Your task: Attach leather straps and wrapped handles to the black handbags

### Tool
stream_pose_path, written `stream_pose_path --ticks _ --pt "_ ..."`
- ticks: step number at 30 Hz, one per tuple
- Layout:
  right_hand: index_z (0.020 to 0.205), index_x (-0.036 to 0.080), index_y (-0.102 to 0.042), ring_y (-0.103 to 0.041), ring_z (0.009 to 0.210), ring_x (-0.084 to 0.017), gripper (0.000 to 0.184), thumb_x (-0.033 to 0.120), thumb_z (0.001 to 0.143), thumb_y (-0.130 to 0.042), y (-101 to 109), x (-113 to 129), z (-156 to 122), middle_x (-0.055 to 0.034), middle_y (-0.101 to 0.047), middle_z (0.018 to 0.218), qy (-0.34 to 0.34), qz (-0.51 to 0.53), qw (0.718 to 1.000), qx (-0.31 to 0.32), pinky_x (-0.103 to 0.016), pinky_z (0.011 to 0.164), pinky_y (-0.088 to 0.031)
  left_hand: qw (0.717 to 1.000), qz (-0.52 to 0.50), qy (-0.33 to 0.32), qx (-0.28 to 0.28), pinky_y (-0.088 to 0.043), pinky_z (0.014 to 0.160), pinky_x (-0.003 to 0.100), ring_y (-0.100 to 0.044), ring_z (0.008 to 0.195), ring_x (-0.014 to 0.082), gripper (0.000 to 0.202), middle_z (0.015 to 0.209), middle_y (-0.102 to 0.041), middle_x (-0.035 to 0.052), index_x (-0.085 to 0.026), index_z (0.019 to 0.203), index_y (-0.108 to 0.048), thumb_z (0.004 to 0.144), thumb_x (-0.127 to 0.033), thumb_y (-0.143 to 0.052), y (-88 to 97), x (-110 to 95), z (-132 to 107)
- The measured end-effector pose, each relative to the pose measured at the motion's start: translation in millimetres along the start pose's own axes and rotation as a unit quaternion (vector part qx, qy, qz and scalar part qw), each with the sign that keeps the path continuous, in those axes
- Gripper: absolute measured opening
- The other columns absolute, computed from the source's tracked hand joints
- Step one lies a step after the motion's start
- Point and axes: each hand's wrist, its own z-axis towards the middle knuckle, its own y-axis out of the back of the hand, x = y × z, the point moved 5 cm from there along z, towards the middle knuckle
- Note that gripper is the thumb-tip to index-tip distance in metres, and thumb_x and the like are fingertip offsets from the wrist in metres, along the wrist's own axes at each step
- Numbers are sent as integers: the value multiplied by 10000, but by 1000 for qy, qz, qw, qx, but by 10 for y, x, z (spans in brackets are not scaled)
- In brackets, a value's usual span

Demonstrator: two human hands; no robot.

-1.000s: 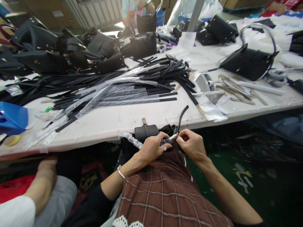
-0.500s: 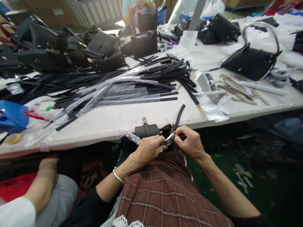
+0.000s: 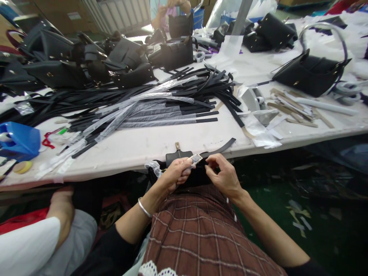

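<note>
My left hand [image 3: 179, 171] is closed on a black strap, at a pale, shiny rectangular piece [image 3: 196, 159] that looks like a plastic-wrapped buckle. The strap's free end [image 3: 225, 146] runs right and lies over the table edge. My right hand [image 3: 224, 176] is just right of the buckle, thumb and forefinger curved and apart, with nothing visible between them. Under my hands a black handbag [image 3: 172, 156] rests on my lap against the table. Its flap has a gold clasp [image 3: 177, 146], and crumpled clear plastic [image 3: 153, 167] wraps a part at its left. My hands hide much of the bag.
On the table [image 3: 138, 143] lies a heap of black straps [image 3: 207, 115], some plastic-wrapped. Behind are piled black handbags [image 3: 123, 57]. At right are paper and card scraps [image 3: 290, 107] and another handbag [image 3: 313, 73]. A blue container [image 3: 21, 140] and tape roll [image 3: 22, 167] sit left, near another person's arm [image 3: 61, 214].
My left hand has raised the buckle piece and turned it upward. The right hand has come off the strap and its fingers have parted. The strap's free end has dropped to the right.
</note>
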Motion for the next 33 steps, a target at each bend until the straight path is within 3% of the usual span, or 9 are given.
stream_pose_path --ticks 4,7,12,17,19,21,24,27,33 --pt "1211 241 -582 -535 1212 -264 386 192 830 -618 -49 -7 137 -91 -608 1271 112 -54 992 15 -451 1041 -410 958 -241 86 128 -110 293 158 -36 332 51 270 455 -202 -115 -180 750 -450 939 -346 -349 27 87 77" --pt "1184 234 -622 -609 1123 -225 306 177 891 -553 -217 -109 238 -73 -682 1171 147 -29 986 74 -412 1004 -457 950 -247 95 165 -117 276 157 -39 317 54 288 432 -199 -118 -189 733 -427 946 -361 -339 27 127 55" --pt "1116 208 -669 -669 986 -220 244 266 938 -514 -430 -196 369 -85 -719 1094 134 -50 976 164 -347 881 -505 989 140 -23 -41 -293 369 176 -368 388 72 328 607 -488 -55 -188 923 -484 920 -512 -432 233 44 -52" --pt "961 207 -704 -661 806 -197 234 317 942 -498 -457 -191 523 -66 -738 908 87 -119 953 266 -286 714 -450 786 580 -129 -171 -480 754 297 -614 938 210 186 1067 -617 67 -222 1093 -547 934 -275 -467 249 -238 -128" --pt "890 207 -706 -631 719 -173 244 333 936 -502 -433 -196 583 -45 -725 814 70 -113 947 293 -268 651 -407 751 628 -119 -164 -472 776 312 -616 950 224 186 1039 -632 81 -205 1057 -574 940 -235 -433 268 -307 -87" --pt "823 204 -699 -593 645 -150 269 355 929 -504 -409 -212 621 -17 -693 721 48 -75 942 324 -256 601 -376 778 607 -111 -118 -462 773 304 -621 883 208 169 935 -657 68 -186 969 -597 931 -222 -437 304 -368 -29" --pt "823 199 -696 -590 638 -138 284 375 926 -498 -368 -250 624 8 -673 696 12 11 937 349 -249 603 -402 885 460 -78 9 -452 684 257 -591 692 144 234 753 -641 23 -168 840 -597 936 -296 -427 352 -396 44" --pt "1016 207 -682 -634 774 -156 221 349 893 -566 -275 -273 597 -8 -708 858 -5 64 961 270 -275 733 -467 953 288 -27 91 -441 597 222 -541 577 103 311 675 -600 -5 -148 882 -602 926 -403 -431 368 -322 88" --pt "828 199 -657 -589 867 -204 88 281 849 -635 -57 -98 374 -46 -644 847 57 -62 996 42 -354 843 -449 944 328 -28 18 -437 576 216 -564 566 105 297 682 -637 10 -155 832 -594 922 -380 -422 381 -86 158"
